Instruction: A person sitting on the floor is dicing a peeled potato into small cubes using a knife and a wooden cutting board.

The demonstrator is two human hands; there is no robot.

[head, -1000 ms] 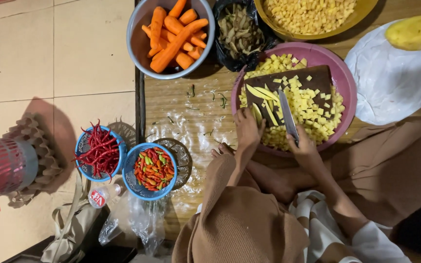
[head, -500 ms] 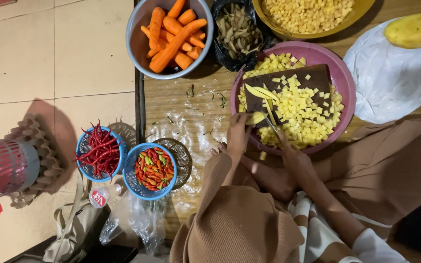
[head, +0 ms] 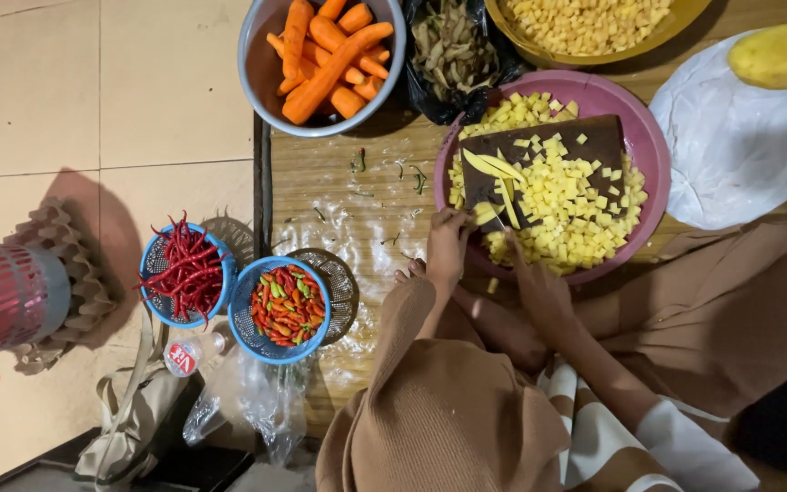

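Potato dicing under way, seen from above. Pink basin (head: 635, 114) sits on the mat with a dark cutting board (head: 585, 141) laid inside it. Board and basin hold a heap of yellow potato cubes (head: 567, 200), and a few long potato strips (head: 489, 169) lie uncut at the board's left end. Judged progress: well along. A yellow bowl of finished cubes (head: 594, 18) stands beyond the basin, while one whole peeled potato (head: 781, 55) waits on the white plastic sheet (head: 730, 146), so the strips and that potato remain. Left hand (head: 446, 248) is at the basin's near rim, fingers curled on a small potato piece (head: 485, 216) by the board's corner. Right hand (head: 539, 287) rests at the near rim, fingers bent; whether it holds a knife cannot be told, as no blade shows clearly. Carrot bowl (head: 321, 55) and yellow bowl are cut off by the top edge. Bag of peelings (head: 453, 46) is dim.
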